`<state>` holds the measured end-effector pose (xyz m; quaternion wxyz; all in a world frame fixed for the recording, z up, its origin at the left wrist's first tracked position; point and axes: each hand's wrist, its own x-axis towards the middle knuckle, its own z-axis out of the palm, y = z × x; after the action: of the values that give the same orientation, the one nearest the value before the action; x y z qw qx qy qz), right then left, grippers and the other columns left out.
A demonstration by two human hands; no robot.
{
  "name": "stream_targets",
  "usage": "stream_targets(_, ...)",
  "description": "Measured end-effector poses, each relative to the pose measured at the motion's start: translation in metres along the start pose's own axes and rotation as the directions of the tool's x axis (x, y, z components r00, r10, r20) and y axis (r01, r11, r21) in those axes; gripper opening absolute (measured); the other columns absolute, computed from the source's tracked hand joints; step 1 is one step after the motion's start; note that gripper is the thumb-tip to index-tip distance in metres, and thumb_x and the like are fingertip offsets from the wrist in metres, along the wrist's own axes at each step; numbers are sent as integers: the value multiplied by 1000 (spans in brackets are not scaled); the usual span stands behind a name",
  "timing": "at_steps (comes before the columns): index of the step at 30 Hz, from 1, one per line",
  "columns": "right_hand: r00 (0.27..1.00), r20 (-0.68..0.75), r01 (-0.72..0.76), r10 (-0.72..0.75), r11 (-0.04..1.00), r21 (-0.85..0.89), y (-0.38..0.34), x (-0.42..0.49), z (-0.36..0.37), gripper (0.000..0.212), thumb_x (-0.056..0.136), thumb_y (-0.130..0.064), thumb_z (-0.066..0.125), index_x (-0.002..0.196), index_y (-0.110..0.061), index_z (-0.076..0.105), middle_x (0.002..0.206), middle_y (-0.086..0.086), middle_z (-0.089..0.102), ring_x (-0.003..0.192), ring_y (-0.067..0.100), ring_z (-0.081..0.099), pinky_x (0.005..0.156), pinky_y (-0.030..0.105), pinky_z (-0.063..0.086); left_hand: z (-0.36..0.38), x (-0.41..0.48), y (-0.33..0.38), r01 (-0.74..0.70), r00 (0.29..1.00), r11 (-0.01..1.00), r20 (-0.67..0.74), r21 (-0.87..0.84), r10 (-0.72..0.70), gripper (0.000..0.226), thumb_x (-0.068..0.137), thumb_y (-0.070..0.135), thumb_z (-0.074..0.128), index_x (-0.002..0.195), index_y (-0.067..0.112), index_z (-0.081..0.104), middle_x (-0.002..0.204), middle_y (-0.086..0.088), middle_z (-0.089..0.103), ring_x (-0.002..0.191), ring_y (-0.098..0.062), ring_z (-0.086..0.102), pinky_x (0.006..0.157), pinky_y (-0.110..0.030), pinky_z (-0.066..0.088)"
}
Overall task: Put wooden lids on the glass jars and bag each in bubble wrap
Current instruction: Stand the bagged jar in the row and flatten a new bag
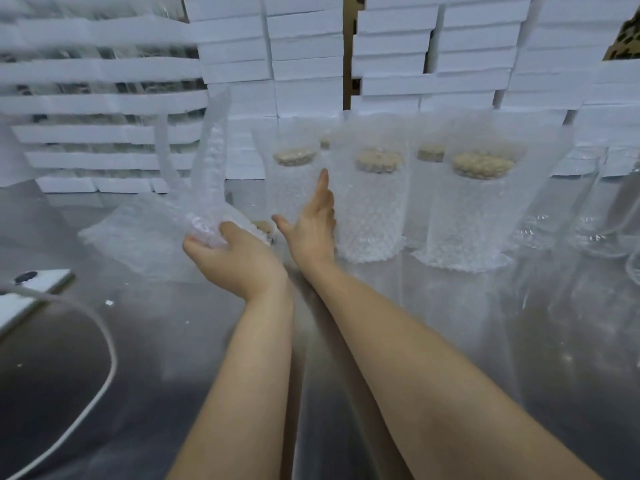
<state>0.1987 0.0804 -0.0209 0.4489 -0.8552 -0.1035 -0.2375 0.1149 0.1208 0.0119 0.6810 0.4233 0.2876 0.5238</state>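
- stacked white foam boxes (304,67) are walling off the back of the room, and a shiny metal surface (207,341) is carrying all the work in front of them.
- three bagged jars are standing in a row near the far edge: the leftmost bagged jar (291,195), the middle bagged jar (374,209) and the right bagged jar (464,216), each showing a wooden lid (294,156) through its bubble wrap. more lidded jars are showing dimly behind them.
- bare glass jars (550,202) are waiting at the right, unlidded as far as the view is showing, so much of the task is probably still lying ahead.
- the left grip (235,258) is grasping an empty bubble wrap bag (213,157) by its lower end, fingers curling round it, so the bag is rising upright above the pile of flat bags (138,237), likely being drawn from it for the next jar.
- the right grip (313,225) is released, fingers straight and thumb spread, lying against or just in front of the leftmost bagged jar, probably steadying it or nudging it into line; real contact is hard to tell.
- a white device (31,292) and a white cable (104,341) are lying at the left, well apart from the jars.
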Motion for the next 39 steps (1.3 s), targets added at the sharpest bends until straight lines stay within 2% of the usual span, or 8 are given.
stream_targets(11, 981, 63, 181, -184, 982, 43, -4, -60, -38, 76, 95, -8, 48, 155, -8, 2, 162, 19, 4, 149, 31, 7, 121, 41, 18, -5, -14, 6, -273, 953, 937, 193, 219, 232, 40, 85, 12, 49, 125, 8, 48, 126, -7, 52, 104, -16, 54, 73, -24, 39)
stream_targets(16, 946, 65, 297, -317, 930, 217, 13, -98, -82, 36, 83, 8, 57, 118, 7, 54, 112, 22, 57, 102, 32, 56, 87, 32, 45, -14, -42, 14, -872, 487, 269, 777, 409, 399, 36, 83, 23, 53, 118, 15, 51, 112, -11, 47, 87, -30, 56, 61, -34, 29)
stream_targets(21, 983, 86, 141, -164, 963, 228, 55, -98, -145, 27, 82, 15, 46, 87, 1, 68, 72, 8, 65, 57, 20, 61, 58, 23, 48, -15, -89, 12, -875, 478, -171, 865, 454, -153, 44, 91, 48, 47, 117, 14, 57, 117, -9, 56, 100, -27, 58, 68, -31, 30)
stream_targets(25, 995, 14, -97, 99, 929, 357, 75, -86, -175, 29, 84, 14, 42, 83, -1, 66, 65, 3, 60, 45, 4, 54, 50, 17, 46, -23, -101, 13, -892, 395, 14, 793, 452, -464, 95, 74, 89, 15, 94, 10, 64, 97, -8, 62, 74, -19, 51, 58, -28, 34)
stream_targets(29, 972, -34, -198, 233, 888, 414, 81, -77, -180, 30, 87, 10, 41, 81, -6, 66, 71, 4, 64, 45, 11, 54, 49, 20, 44, -12, -83, 17, -748, 443, 438, 866, 499, -232, 86, 81, 80, 6, 59, 12, 53, 65, -7, 61, 65, -28, 60, 60, -33, 44)
stream_targets(32, 969, -48, -201, 242, 889, 412, 79, -76, -181, 32, 88, 9, 43, 77, -11, 65, 69, 1, 64, 45, 11, 53, 50, 21, 45, -12, -72, 2, -914, 282, 330, 954, 236, 98, 48, 97, 51, 36, 86, 17, 67, 94, -2, 63, 96, -26, 56, 71, -34, 41)
stream_targets(35, 961, -204, -103, 187, 926, 364, 81, -72, -196, 31, 86, 7, 46, 76, -17, 64, 71, -3, 64, 54, 12, 56, 58, 25, 47, -15, -72, -18, -957, -86, 287, 985, -40, -151, 41, 99, 41, 42, 133, 22, 54, 142, 2, 46, 133, -20, 33, 107, -29, 22)
stream_targets(39, 767, -640, -19, 48, 998, 53, 106, -64, -244, 32, 78, 3, 50, 102, -11, 65, 98, 1, 63, 88, 21, 59, 74, 30, 44, -16, -74, -26, -972, 27, 210, 933, 109, -360, 46, 99, 47, 32, 130, 19, 53, 136, -4, 49, 129, -24, 37, 105, -35, 30)
